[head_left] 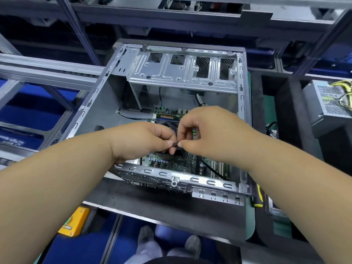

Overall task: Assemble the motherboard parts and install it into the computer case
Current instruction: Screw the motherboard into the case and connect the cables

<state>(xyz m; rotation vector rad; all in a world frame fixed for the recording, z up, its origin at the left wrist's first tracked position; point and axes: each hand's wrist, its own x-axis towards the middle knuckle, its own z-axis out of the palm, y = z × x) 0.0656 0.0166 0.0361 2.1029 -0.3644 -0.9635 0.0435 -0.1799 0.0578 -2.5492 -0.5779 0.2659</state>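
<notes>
A: Hands?
B: Left hand (144,143) and right hand (207,136) both pinch a small dark connector (175,144), probably a cable end, lining it up.
A: Board?
B: Motherboard (171,162) sits inside the open computer case (182,180), right below.

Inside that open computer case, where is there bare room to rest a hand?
Bare grey floor lies between the case's left wall and the green motherboard. Crowded: over the board, where the left hand and right hand pinch a small dark connector.
</notes>
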